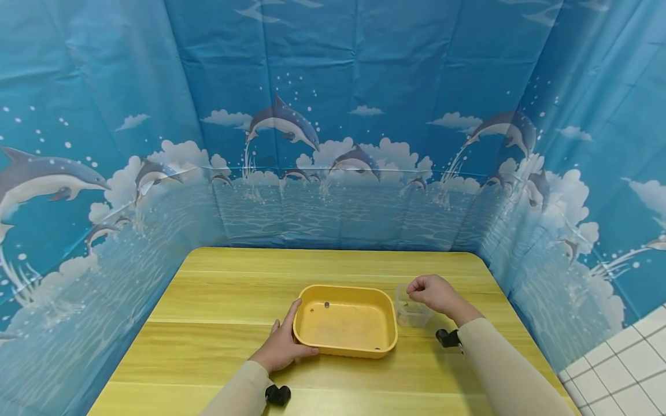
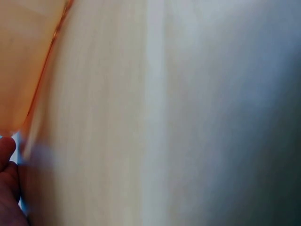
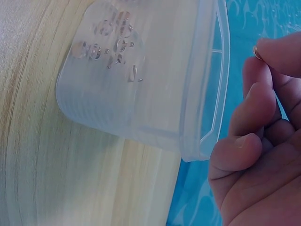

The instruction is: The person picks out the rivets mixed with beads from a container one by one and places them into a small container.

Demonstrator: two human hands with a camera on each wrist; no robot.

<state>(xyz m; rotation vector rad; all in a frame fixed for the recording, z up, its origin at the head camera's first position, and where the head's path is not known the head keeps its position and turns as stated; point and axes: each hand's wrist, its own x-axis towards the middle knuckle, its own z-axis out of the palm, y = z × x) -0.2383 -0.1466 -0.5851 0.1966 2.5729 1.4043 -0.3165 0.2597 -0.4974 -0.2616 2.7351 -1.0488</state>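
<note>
A yellow tray (image 1: pixel 343 289) sits mid-table on the wooden table (image 1: pixel 218 300). My left hand (image 1: pixel 283 345) holds its near left corner, fingers on the left wall and thumb along the front wall. The left wrist view shows only blurred tray wall (image 2: pixel 23 61) and a fingertip (image 2: pixel 7 148). A few small dark bits (image 1: pixel 326 304) lie in the tray. Just right of the tray stands a clear plastic container (image 1: pixel 411 315) (image 3: pixel 141 80). My right hand (image 1: pixel 416 289) (image 3: pixel 263 54) hovers over its rim, pinching a tiny tan grain (image 3: pixel 256 52) between thumb and forefinger.
A blue dolphin-print curtain (image 1: pixel 333 144) walls the table at the back and both sides. White floor tiles (image 1: pixel 624 358) show at the lower right. Black wrist mounts (image 1: pixel 278 394) (image 1: pixel 447 338) sit on both sleeves. Bare wood lies left of and behind the tray.
</note>
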